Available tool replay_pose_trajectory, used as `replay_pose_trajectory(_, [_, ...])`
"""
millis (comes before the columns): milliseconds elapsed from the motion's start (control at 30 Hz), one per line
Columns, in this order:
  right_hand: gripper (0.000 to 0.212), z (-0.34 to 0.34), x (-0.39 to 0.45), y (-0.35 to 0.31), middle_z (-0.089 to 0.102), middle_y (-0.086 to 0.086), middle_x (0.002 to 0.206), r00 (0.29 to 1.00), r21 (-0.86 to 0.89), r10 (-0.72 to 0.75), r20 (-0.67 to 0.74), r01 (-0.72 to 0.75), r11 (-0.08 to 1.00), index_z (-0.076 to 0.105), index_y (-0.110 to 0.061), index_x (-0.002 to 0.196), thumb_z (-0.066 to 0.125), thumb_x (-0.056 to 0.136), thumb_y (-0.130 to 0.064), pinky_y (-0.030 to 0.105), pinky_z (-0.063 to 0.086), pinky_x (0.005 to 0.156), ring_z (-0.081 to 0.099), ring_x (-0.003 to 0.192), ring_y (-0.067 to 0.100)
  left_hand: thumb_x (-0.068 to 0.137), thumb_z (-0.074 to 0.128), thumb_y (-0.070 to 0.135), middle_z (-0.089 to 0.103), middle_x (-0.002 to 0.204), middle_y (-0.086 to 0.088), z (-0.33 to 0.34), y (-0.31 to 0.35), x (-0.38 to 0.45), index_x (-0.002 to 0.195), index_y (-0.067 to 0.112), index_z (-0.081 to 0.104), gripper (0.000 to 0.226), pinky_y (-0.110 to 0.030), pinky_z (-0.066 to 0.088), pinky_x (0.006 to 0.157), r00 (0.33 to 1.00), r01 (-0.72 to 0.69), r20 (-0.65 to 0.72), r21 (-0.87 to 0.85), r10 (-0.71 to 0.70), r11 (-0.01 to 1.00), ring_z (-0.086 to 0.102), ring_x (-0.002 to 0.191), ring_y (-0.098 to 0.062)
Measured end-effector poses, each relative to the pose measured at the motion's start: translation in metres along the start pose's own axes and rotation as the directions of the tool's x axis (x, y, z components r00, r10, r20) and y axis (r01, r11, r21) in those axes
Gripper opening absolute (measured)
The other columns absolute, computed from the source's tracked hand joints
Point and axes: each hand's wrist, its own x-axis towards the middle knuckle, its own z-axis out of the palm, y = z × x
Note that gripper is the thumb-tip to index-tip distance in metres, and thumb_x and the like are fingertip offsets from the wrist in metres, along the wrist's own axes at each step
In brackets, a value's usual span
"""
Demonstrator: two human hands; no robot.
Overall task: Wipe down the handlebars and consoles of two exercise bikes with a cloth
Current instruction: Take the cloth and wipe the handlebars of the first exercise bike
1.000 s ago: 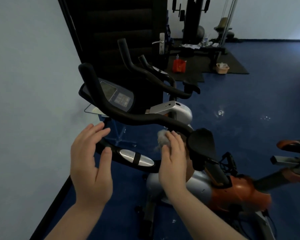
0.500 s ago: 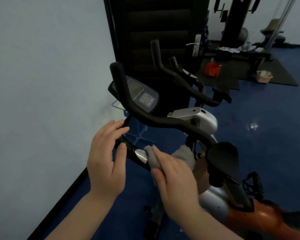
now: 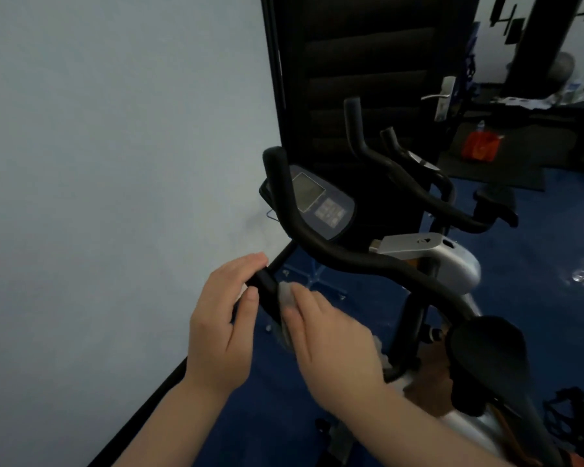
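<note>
Pale blue-grey wall (image 3: pixel 98 163) and glossy dark-blue gym floor (image 3: pixel 536 315) frame the single head view. Nearest stands an exercise bike with curved black foam-padded handlebars (image 3: pixel 334 256) and a slate-blue plastic console (image 3: pixel 321 205) with a grey screen. The left hand (image 3: pixel 221 326) grips the near handlebar end, thumb and fingers curled round it, probably to steady the bar against the rubbing. The right hand (image 3: pixel 331 335) presses a small crumpled pale-grey cloth (image 3: pixel 285 294) against that same bar, fingers fairly straight over it, just beside the left thumb. Behind stands a second bike with matching black handlebars (image 3: pixel 402 176), not yet reached, before a dark slatted door (image 3: pixel 351 79).
</note>
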Motion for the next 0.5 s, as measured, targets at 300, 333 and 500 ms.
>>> replay_pose_trajectory(300, [0.031, -0.002, 0.033, -0.017, 0.058, -0.019, 0.093, 0.979, 0.446, 0.178, 0.101, -0.205, 0.871, 0.039, -0.051, 0.118, 0.014, 0.098, -0.05, 0.036, 0.046, 0.072, 0.06, 0.086, 0.009, 0.095, 0.039, 0.024, 0.063, 0.127, 0.015, -0.001, 0.008, -0.014, 0.124, 0.024, 0.061, 0.036, -0.012, 0.041, 0.099, 0.966, 0.247, -0.026, -0.199, -0.257, 0.948, 0.055, 0.123, -0.005])
replay_pose_trajectory(333, [0.035, -0.001, 0.023, -0.018, 0.058, -0.022, 0.104, 0.994, 0.417, 0.105, 0.038, -0.111, 0.902, 0.029, -0.057, 0.128, 0.014, 0.096, -0.052, 0.034, 0.048, 0.072, 0.06, 0.088, 0.005, 0.096, 0.038, 0.024, 0.063, 0.127, 0.015, -0.002, 0.009, -0.015, 0.125, 0.022, 0.061, 0.037, -0.012, 0.042, 0.098, 0.962, 0.26, -0.023, -0.226, -0.272, 0.939, 0.055, 0.123, -0.004])
replay_pose_trajectory(500, [0.023, -0.006, 0.02, 0.002, 0.056, -0.02, 0.105, 0.994, 0.432, -0.032, 0.107, -0.017, 0.902, 0.029, -0.057, 0.117, 0.019, 0.1, -0.047, 0.041, 0.051, 0.077, 0.058, 0.084, 0.003, 0.096, 0.036, 0.027, 0.063, 0.128, 0.012, -0.007, 0.004, -0.013, 0.123, 0.021, 0.062, 0.038, -0.016, 0.042, 0.101, 0.966, 0.25, -0.012, -0.231, -0.26, 0.94, 0.055, 0.124, -0.008])
